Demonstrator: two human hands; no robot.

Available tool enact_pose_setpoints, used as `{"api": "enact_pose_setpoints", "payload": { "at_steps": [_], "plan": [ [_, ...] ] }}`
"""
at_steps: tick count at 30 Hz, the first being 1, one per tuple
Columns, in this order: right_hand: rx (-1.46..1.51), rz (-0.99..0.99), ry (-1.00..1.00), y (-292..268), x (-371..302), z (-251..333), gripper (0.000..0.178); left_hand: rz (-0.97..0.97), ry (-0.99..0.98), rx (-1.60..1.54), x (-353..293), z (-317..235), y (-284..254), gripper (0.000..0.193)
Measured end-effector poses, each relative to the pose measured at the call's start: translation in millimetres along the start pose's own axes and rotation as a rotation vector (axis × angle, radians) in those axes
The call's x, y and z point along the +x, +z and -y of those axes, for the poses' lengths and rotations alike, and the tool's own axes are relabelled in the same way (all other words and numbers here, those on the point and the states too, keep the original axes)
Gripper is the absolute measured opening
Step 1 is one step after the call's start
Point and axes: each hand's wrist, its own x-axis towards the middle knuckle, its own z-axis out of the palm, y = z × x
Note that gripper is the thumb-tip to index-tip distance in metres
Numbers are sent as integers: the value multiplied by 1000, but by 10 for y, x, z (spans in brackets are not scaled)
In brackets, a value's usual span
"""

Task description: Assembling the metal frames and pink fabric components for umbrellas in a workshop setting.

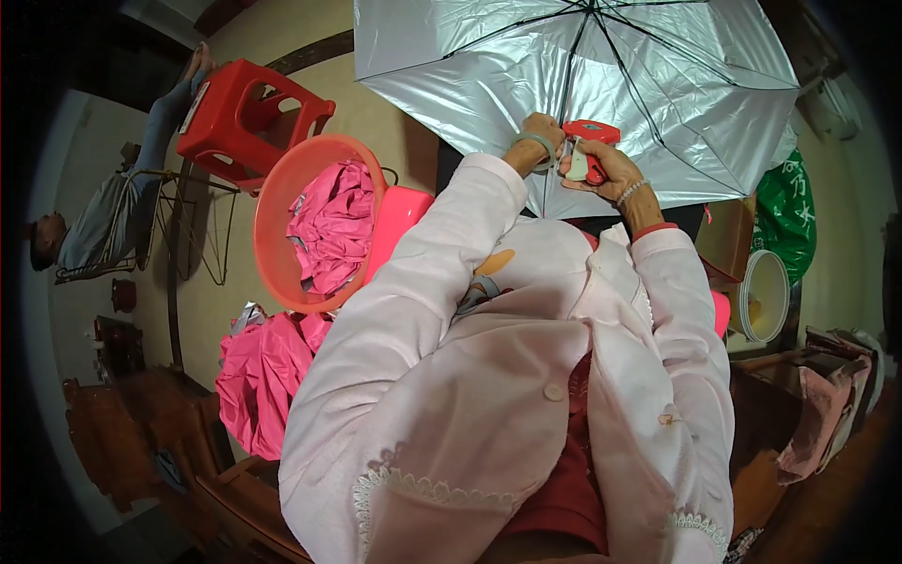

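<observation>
An open umbrella (512, 85), silver inside with thin dark ribs, spreads in front of me. My left hand (540, 132) is closed beside one of its ribs, near the canopy's near edge; what its fingers hold is hidden. Just right of it, my right hand (613, 172) wraps round a red and white hand tool (594, 133), whose exact kind I cannot make out. The tool's red end lies over the silver cloth, close to my left hand's fingers.
At my left stands an orange-pink basket (268, 226) with bright pink cloth (335, 226) in it. More pink cloth (268, 376) hangs nearer me. A red plastic stool (221, 117) and a person (103, 211) are farther left. A white bucket (763, 296) and green bag (787, 216) stand right.
</observation>
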Motion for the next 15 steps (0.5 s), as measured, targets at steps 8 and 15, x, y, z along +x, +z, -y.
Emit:
{"api": "enact_pose_setpoints", "payload": {
  "at_steps": [8, 15],
  "plan": [
    [28, -5, 10, -42, 30, -3, 23, 11, -29, -44, 7, 2, 16, 13],
    [33, -20, -11, -16, 37, -29, 22, 3, 77, -10, 141, 141, 69, 14]
  ]
}}
